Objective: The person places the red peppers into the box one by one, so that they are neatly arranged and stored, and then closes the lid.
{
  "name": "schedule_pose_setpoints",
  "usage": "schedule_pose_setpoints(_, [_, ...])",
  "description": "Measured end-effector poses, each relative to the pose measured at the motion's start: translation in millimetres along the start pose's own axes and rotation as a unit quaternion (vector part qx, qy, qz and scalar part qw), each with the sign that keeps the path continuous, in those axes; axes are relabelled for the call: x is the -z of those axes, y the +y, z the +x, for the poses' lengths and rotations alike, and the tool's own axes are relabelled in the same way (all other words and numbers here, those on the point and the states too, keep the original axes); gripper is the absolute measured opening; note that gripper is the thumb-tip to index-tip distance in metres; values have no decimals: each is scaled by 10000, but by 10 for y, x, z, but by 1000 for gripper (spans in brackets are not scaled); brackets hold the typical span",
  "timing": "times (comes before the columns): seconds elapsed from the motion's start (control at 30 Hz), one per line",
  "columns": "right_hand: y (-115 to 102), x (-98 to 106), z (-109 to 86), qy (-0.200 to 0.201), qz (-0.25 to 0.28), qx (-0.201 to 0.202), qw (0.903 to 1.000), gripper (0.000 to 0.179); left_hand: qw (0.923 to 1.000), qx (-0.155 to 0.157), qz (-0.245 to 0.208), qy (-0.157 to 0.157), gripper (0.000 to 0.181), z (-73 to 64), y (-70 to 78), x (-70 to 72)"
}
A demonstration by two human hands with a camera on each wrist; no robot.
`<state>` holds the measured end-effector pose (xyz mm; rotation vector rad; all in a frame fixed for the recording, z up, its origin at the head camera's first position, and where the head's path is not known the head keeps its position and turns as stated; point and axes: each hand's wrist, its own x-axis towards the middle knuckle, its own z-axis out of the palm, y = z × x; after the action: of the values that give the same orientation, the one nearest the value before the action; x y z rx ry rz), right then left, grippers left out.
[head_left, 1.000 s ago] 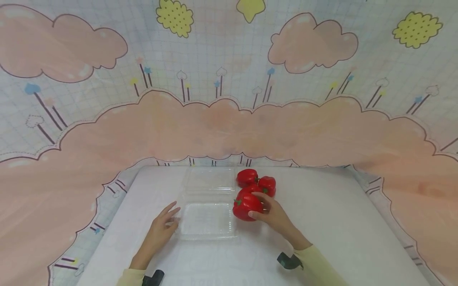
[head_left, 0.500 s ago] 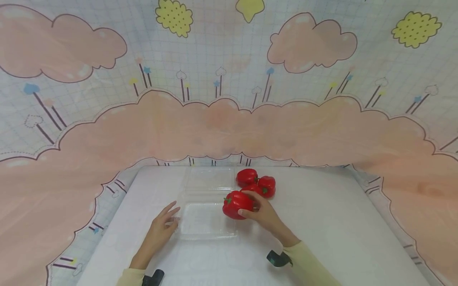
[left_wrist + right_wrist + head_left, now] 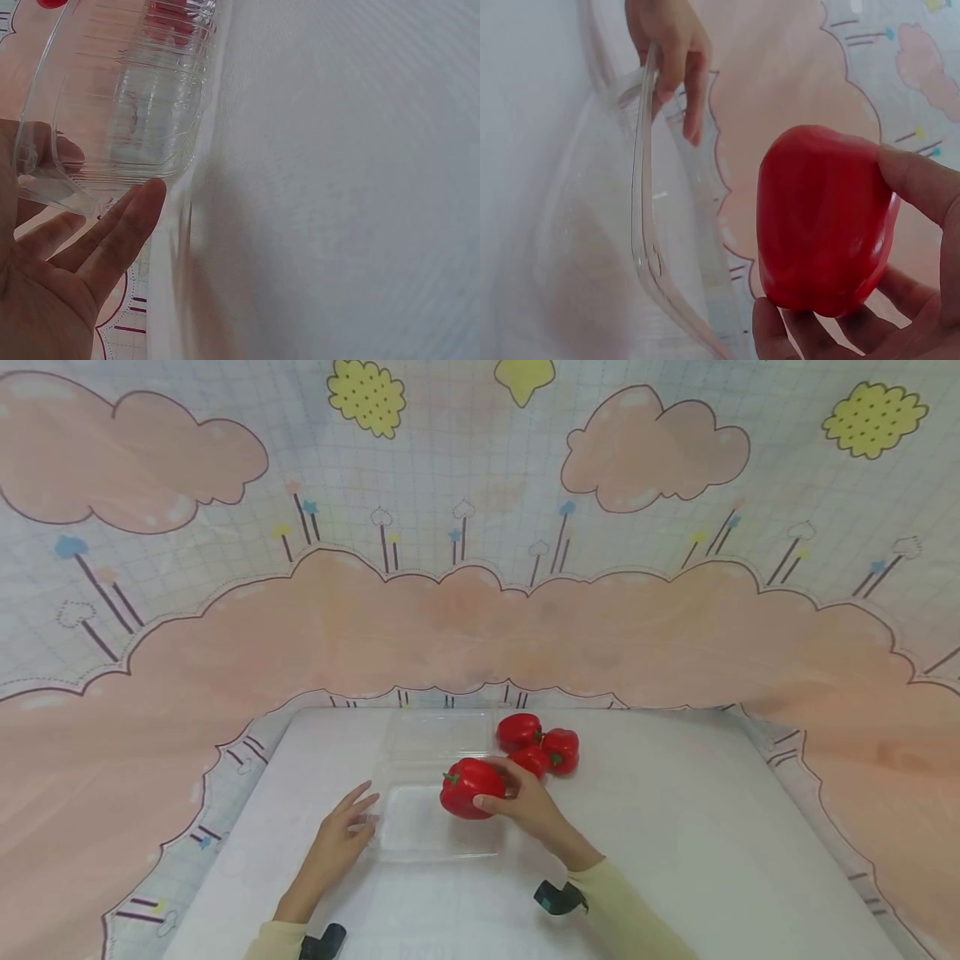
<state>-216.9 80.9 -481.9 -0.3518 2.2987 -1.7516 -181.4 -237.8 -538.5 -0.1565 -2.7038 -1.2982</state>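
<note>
My right hand (image 3: 525, 802) grips a red bell pepper (image 3: 471, 789) from its right side, with thumb and fingers spread round it. The pepper hangs above the right half of a clear plastic clamshell container (image 3: 401, 843); in the right wrist view the pepper (image 3: 821, 225) is apart from the rim. At the container's left side, my left hand (image 3: 341, 839) holds its edge. The left wrist view shows fingers (image 3: 124, 240) against the outer wall of the container (image 3: 150, 112), and another digit seen through the plastic. Inside the base nothing else is visible.
Three more red bell peppers lie clustered behind and right of the container, among them the rear pepper (image 3: 517, 732) and the right pepper (image 3: 561, 751). The container's lid (image 3: 442, 735) lies open toward the back of the white table (image 3: 675, 827). A patterned cloth (image 3: 480, 635) hangs behind.
My right hand has carried the bell pepper leftward, from in front of the other peppers to over the container. My left hand has stayed in place at the container's left edge.
</note>
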Motion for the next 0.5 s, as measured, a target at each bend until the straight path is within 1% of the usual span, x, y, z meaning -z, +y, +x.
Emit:
schedule_pose_setpoints(0.1, [-30, -67, 31, -34, 47, -48, 10000, 68, 10000, -37, 23, -8, 43, 1, -3, -2])
schedule_pose_setpoints(0.27, [-52, -190, 71, -14, -32, -72, 10000, 69, 10000, -38, 33, 0, 43, -5, -5, -2])
schedule_pose_setpoints(0.5, [-44, -359, 127, 25, -89, -272, 9996, 71, 10000, -3, 83, 14, 44, -7, 1, -3])
